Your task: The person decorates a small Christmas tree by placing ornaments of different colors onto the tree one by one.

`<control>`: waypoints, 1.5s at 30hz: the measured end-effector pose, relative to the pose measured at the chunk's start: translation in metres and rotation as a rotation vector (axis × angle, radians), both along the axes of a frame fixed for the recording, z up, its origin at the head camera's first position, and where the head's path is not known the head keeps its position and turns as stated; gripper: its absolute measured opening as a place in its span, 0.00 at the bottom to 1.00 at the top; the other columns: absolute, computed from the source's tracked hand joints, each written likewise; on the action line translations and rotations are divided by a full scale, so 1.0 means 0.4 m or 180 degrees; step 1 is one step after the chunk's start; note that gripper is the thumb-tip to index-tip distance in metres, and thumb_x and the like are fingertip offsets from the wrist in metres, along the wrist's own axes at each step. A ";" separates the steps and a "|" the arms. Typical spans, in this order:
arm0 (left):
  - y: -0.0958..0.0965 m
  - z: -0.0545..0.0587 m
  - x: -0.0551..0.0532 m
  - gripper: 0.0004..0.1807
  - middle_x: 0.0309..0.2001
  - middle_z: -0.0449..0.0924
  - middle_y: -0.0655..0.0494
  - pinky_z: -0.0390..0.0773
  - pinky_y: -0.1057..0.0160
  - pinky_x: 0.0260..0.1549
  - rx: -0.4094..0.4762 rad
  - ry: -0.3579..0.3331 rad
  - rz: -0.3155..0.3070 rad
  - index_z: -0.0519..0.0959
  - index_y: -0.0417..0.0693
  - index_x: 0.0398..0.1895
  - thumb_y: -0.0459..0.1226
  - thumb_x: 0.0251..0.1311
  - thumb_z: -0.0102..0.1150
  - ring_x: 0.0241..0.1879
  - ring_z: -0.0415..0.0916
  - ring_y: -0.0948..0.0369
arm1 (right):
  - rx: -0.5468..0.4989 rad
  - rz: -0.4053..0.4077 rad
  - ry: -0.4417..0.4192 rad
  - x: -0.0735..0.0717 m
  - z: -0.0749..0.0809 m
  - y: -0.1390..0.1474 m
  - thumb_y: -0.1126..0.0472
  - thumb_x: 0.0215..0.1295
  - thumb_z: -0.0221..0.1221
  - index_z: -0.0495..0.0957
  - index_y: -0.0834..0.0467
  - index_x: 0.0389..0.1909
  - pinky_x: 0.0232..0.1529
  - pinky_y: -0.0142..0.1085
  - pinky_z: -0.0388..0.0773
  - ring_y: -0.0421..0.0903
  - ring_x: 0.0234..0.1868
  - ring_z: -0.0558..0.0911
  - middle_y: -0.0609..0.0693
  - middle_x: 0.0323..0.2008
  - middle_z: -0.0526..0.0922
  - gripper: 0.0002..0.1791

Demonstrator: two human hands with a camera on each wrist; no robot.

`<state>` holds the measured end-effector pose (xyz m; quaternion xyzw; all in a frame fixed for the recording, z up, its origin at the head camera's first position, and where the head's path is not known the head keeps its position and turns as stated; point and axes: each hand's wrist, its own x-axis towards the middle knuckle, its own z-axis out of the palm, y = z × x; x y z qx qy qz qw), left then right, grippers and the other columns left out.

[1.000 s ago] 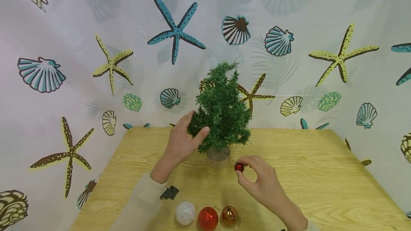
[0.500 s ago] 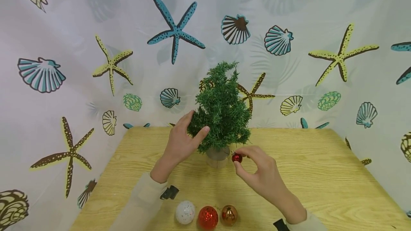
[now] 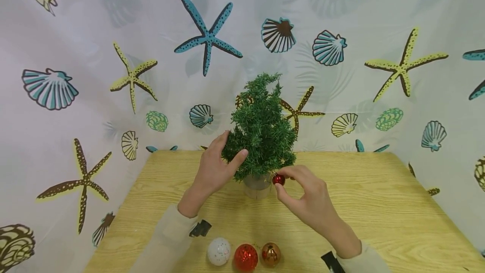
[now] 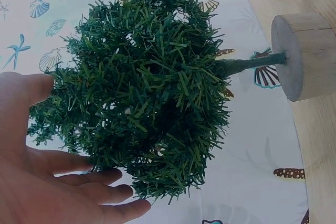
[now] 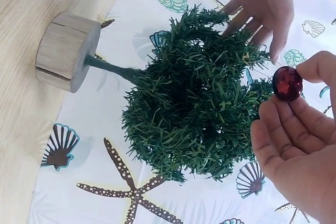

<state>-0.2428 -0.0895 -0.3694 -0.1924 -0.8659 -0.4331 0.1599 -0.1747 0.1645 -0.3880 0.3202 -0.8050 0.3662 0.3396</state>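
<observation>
A shell-printed sheet (image 3: 151, 12) is hanging behind the counter (image 3: 379, 210), where a small tree (image 3: 261, 134) is standing. Near it, the right hand (image 3: 312, 199) is pinching a red bauble (image 3: 278, 180) in a narrow grip; the left hand (image 3: 214, 165) is resting beside the tree, spread wide, holding nothing. Work seems to be just starting: no ornaments are showing on the tree, and three larger balls (image 3: 246, 258) are lying untouched, apparently remaining.

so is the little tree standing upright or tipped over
Upright: in the head view, the tree stands on its wooden base, top pointing up.
</observation>
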 end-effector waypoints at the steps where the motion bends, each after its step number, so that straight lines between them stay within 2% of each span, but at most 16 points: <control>1: 0.001 0.002 0.001 0.44 0.81 0.59 0.36 0.63 0.31 0.74 0.0006 -0.0004 -0.0001 0.58 0.43 0.84 0.53 0.73 0.61 0.81 0.57 0.38 | 0.0000 0.0001 -0.0010 0.000 0.002 0.000 0.72 0.58 0.69 0.86 0.58 0.48 0.47 0.24 0.78 0.43 0.43 0.84 0.49 0.43 0.88 0.16; 8: 0.004 0.007 0.005 0.44 0.81 0.59 0.39 0.64 0.31 0.73 0.0005 -0.0016 0.0037 0.57 0.48 0.85 0.54 0.73 0.62 0.80 0.58 0.39 | 0.0040 -0.0053 -0.0149 0.001 0.018 -0.001 0.69 0.62 0.70 0.86 0.58 0.49 0.48 0.26 0.79 0.42 0.45 0.84 0.47 0.45 0.88 0.15; 11: 0.005 0.007 0.010 0.44 0.81 0.60 0.40 0.65 0.31 0.73 0.0049 0.0097 0.0045 0.56 0.50 0.85 0.54 0.74 0.61 0.80 0.59 0.39 | 0.0038 -0.0055 -0.0126 -0.001 0.020 -0.003 0.69 0.62 0.70 0.86 0.58 0.49 0.48 0.26 0.79 0.42 0.45 0.84 0.48 0.45 0.88 0.15; 13: 0.007 0.006 0.015 0.42 0.80 0.62 0.40 0.67 0.33 0.72 0.0070 0.0327 0.0060 0.59 0.48 0.84 0.52 0.74 0.61 0.79 0.61 0.40 | 0.0029 -0.0043 -0.0084 -0.003 0.022 -0.004 0.70 0.61 0.70 0.86 0.58 0.49 0.48 0.26 0.79 0.43 0.45 0.84 0.48 0.45 0.88 0.15; 16: 0.013 0.009 0.025 0.35 0.75 0.70 0.39 0.74 0.36 0.68 0.0124 0.0936 0.0083 0.68 0.44 0.78 0.47 0.74 0.63 0.74 0.70 0.41 | 0.0015 -0.0046 -0.0059 -0.004 0.025 -0.006 0.71 0.60 0.70 0.86 0.58 0.49 0.48 0.26 0.79 0.44 0.45 0.84 0.49 0.45 0.88 0.16; 18: 0.019 0.014 0.033 0.27 0.69 0.77 0.39 0.79 0.39 0.64 0.0153 0.1343 0.0042 0.77 0.41 0.71 0.42 0.72 0.65 0.69 0.77 0.43 | 0.0006 -0.0055 -0.0070 -0.004 0.029 -0.006 0.70 0.60 0.70 0.86 0.58 0.49 0.48 0.26 0.79 0.44 0.45 0.84 0.49 0.45 0.88 0.16; 20: 0.025 0.023 0.043 0.20 0.60 0.84 0.40 0.84 0.44 0.58 0.0199 0.1657 -0.0123 0.84 0.39 0.61 0.37 0.69 0.68 0.61 0.83 0.45 | 0.0012 -0.0083 -0.0076 -0.004 0.032 -0.006 0.70 0.61 0.71 0.86 0.58 0.49 0.48 0.26 0.79 0.44 0.45 0.84 0.49 0.46 0.88 0.15; 22: 0.033 0.033 0.055 0.14 0.53 0.89 0.43 0.87 0.50 0.53 0.0166 0.1763 -0.0387 0.88 0.40 0.52 0.35 0.66 0.70 0.55 0.87 0.50 | 0.0003 -0.0083 -0.0038 -0.005 0.034 -0.006 0.70 0.60 0.71 0.86 0.58 0.49 0.48 0.26 0.80 0.44 0.44 0.85 0.50 0.45 0.88 0.16; 25: 0.045 0.045 0.072 0.10 0.46 0.90 0.47 0.88 0.57 0.48 -0.0004 0.1684 -0.0783 0.89 0.41 0.47 0.34 0.65 0.72 0.48 0.89 0.54 | -0.0007 -0.0085 -0.0018 -0.007 0.037 -0.006 0.70 0.60 0.71 0.86 0.57 0.49 0.47 0.26 0.80 0.44 0.44 0.85 0.50 0.45 0.88 0.16; 28: 0.054 0.046 0.083 0.09 0.45 0.90 0.49 0.88 0.60 0.46 -0.0193 0.1527 -0.0963 0.89 0.41 0.46 0.34 0.65 0.72 0.46 0.89 0.56 | -0.0029 -0.0052 -0.0031 -0.006 0.041 -0.009 0.70 0.61 0.71 0.86 0.57 0.50 0.48 0.26 0.80 0.44 0.44 0.84 0.50 0.45 0.88 0.16; 34: 0.066 0.034 0.084 0.08 0.41 0.90 0.48 0.88 0.59 0.42 -0.0222 0.1454 -0.1038 0.89 0.39 0.43 0.33 0.64 0.73 0.41 0.89 0.56 | -0.0067 -0.0035 -0.0047 -0.001 0.044 -0.015 0.69 0.61 0.71 0.86 0.57 0.49 0.48 0.25 0.79 0.44 0.44 0.84 0.50 0.45 0.88 0.15; 41: 0.072 0.034 0.082 0.04 0.39 0.90 0.52 0.87 0.64 0.41 -0.0229 0.1322 -0.1107 0.90 0.42 0.41 0.33 0.67 0.70 0.39 0.88 0.58 | -0.0086 0.0018 -0.0048 0.000 0.040 -0.017 0.70 0.61 0.71 0.86 0.56 0.49 0.47 0.26 0.78 0.44 0.44 0.83 0.49 0.45 0.88 0.16; 45: 0.071 0.036 0.081 0.03 0.38 0.89 0.52 0.87 0.62 0.39 -0.0193 0.1357 -0.1094 0.90 0.42 0.39 0.31 0.68 0.68 0.38 0.87 0.59 | -0.0074 0.0019 -0.0077 0.001 0.037 -0.018 0.69 0.61 0.71 0.86 0.56 0.50 0.48 0.27 0.78 0.43 0.44 0.83 0.49 0.45 0.88 0.16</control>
